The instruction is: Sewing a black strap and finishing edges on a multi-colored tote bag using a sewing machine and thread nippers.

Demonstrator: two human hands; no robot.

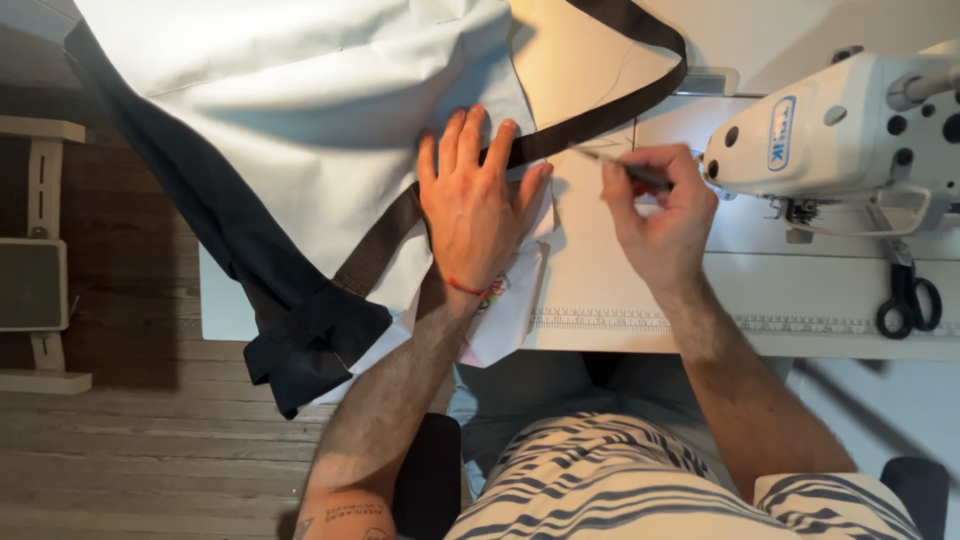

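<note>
A dark strap (300,330) is hanging off the left edge of the surface (640,300), weighed down by its folded end. White cloth (300,120) is lying across the top, draping over the edge. The left hand (475,205) is pressing flat on the cloth and strap, fingers spread, seemingly pinning them so they are not sliding. The right hand (655,215) is pinching a thin pen-like tool (625,170), tip aimed toward the strap. A sewing machine (850,130) is standing at right, scissors (908,300) lying beside it.
</note>
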